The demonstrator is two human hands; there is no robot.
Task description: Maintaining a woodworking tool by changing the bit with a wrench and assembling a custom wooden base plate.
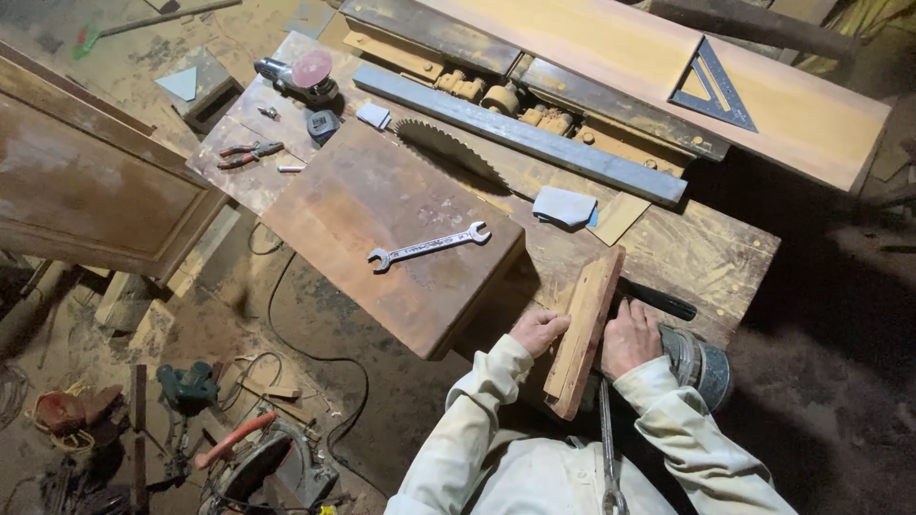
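A short wooden block (584, 329) stands tilted on the near edge of the workbench (701, 253). My left hand (537, 329) presses against its left side with curled fingers. My right hand (630, 339) rests against its right side, over a grey power tool (697, 362) with a black handle (658, 300). A metal bar clamp (608, 448) hangs below the block, in front of my body.
A silver wrench (429, 246) lies on a brown board (382, 229). A saw blade (448, 148) pokes up beside a grey metal fence (515, 133). Pliers (248, 153), an angle grinder (301, 76) and a triangular square (716, 86) lie farther off. A circular saw (267, 467) and cables sit on the floor.
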